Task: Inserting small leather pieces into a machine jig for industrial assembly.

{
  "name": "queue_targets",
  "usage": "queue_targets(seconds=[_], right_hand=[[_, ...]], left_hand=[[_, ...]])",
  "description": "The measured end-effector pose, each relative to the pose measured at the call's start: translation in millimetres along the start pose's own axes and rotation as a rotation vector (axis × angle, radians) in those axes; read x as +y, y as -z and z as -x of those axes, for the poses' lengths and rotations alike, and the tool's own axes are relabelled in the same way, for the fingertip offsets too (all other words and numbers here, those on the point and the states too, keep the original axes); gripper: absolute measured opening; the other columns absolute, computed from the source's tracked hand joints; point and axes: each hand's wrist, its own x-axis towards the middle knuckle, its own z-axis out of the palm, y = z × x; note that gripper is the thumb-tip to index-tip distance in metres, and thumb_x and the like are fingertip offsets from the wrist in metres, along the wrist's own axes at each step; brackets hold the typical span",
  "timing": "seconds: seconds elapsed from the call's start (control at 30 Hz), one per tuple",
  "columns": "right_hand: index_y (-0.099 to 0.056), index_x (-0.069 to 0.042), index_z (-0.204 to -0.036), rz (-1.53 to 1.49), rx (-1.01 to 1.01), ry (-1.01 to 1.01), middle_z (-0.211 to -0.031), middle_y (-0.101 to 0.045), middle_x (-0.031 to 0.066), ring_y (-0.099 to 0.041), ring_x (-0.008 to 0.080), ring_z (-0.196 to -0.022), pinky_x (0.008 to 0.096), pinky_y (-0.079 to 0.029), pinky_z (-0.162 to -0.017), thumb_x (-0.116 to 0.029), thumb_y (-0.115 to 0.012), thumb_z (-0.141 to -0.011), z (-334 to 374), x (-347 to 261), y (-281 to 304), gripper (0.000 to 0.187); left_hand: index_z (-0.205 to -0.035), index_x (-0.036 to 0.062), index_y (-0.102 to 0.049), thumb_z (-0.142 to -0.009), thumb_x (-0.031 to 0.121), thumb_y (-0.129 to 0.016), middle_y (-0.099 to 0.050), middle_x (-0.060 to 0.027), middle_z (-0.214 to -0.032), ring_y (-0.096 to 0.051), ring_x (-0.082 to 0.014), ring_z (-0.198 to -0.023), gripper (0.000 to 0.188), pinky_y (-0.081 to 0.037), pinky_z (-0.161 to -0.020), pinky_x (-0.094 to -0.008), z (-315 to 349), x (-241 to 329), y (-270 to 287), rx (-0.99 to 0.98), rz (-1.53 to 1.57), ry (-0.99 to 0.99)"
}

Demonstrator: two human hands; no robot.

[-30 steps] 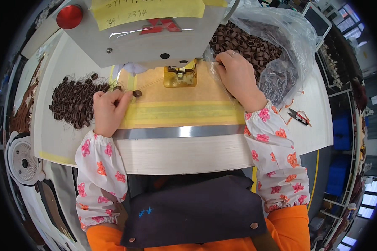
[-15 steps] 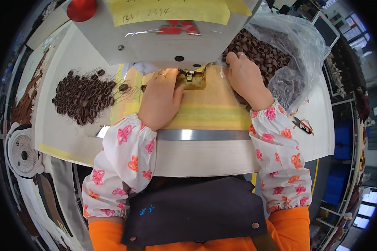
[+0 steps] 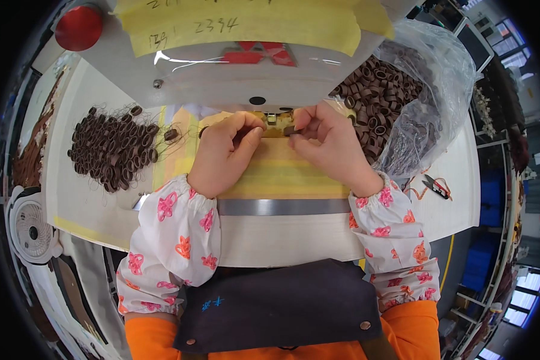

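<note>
Between the thumb and fingers of my right hand (image 3: 330, 144) is a small brown loop (image 3: 290, 130), just right of the presser foot (image 3: 272, 117) of a sewing machine (image 3: 204, 81). On the other side of the foot, my left hand (image 3: 225, 153) is closed with thumb and forefinger near each other; whatever it may hold is hidden. One more dark loop (image 3: 203, 131) shows at the outer edge of that hand. To the left lies a pile of brown loops (image 3: 111, 147) with trailing threads. More loose loops (image 3: 375, 90) sit in a clear plastic bag (image 3: 447, 72) on the right.
Thread snips (image 3: 436, 187) with an orange cord lie at the table's right side. A metal strip (image 3: 282, 207) runs along the front of the taped work surface. Beyond the table's left edge stands a white fan (image 3: 33, 231). The machine's head overhangs both hands.
My right hand has come left from the bag to the presser foot, now with a brown loop in its fingers. My left hand's fingers have curled in. The view has shifted slightly.
</note>
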Motion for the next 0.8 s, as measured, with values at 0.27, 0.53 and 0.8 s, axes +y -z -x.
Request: queue_targets(seconds=[0.27,0.53,0.8], right_hand=[[-0.048,0.001,-0.089,0.174,-0.016,0.202,-0.082,-0.054,0.0094,-0.061,0.0168,-0.070,0.0265,-0.050,-0.063,0.005,-0.061,-0.073,7,1,-17,0.022],[-0.047,0.001,-0.095,-0.320,-0.113,-0.361,-0.080,-0.056,0.0077,-0.059,0.0125,-0.064,0.0243,-0.049,-0.057,0.002,-0.057,-0.078,0,-8,-8,0.019],[-0.045,0.003,-0.106,-0.283,-0.372,-0.472,-0.078,-0.059,0.0054,-0.057,0.0100,-0.059,0.0216,-0.045,-0.052,-0.004,-0.059,-0.083,-11,-20,1,0.028]], left_hand=[[-0.090,-0.0019,-0.062,-0.081,0.015,-0.062,-0.054,-0.0038,-0.062,-0.048,-0.0089,-0.056,0.020,-0.039,-0.053,-0.0239,-2,5,5,-0.152,0.065,-0.019],[-0.099,0.0013,-0.061,-0.075,0.008,-0.068,-0.050,0.0002,-0.064,-0.045,-0.0061,-0.056,0.026,-0.037,-0.052,-0.0225,-2,5,10,-0.203,0.187,0.013],[-0.101,0.0038,-0.063,-0.074,0.003,-0.069,-0.055,-0.0001,-0.070,-0.049,-0.0058,-0.062,0.027,-0.041,-0.058,-0.0228,-5,-7,8,-0.355,0.183,-0.118]])
